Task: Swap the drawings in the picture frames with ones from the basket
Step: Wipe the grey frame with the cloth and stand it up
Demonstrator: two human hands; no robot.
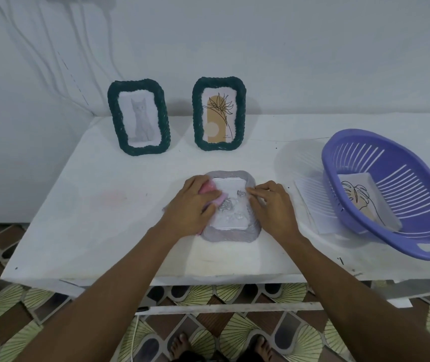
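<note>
- Shows a grey woven picture frame (231,237) lying flat on the white table (91,218), at the middle and close to the front edge
- Carries a rose drawing (231,215) in its opening, facing up, with a white border visible at top and bottom
- Grips a bunched pink cloth (219,199) in the left hand (193,202), fingers curled round it, over the upper left corner and left rim of the grey woven picture frame
- Presses with the right hand (274,207) on the right rim, bent fingertips (254,192) touching near the upper right corner of the rose drawing and wrapped round nothing
- Finds both forearms reaching in from the near edge, one on each side of the frame
- Has the left green frame (113,121) upright at the back of the table by the wall, with a cat drawing (140,121) inside
- Has the right green frame (197,118) upright just beside it, with a flower drawing (219,116) over a tan arch
- Sets a purple plastic basket (417,246) at the right, tilted, with slotted sides and a handle hole toward the front
- Keeps a leaf drawing (360,197) inside the basket, leaning on the left wall
- Leaves a white sheet (310,197) on the table, touching the basket's left side and partly under it
- Reveals patterned floor tiles (221,330) and bare feet (180,346) below the table edge
</note>
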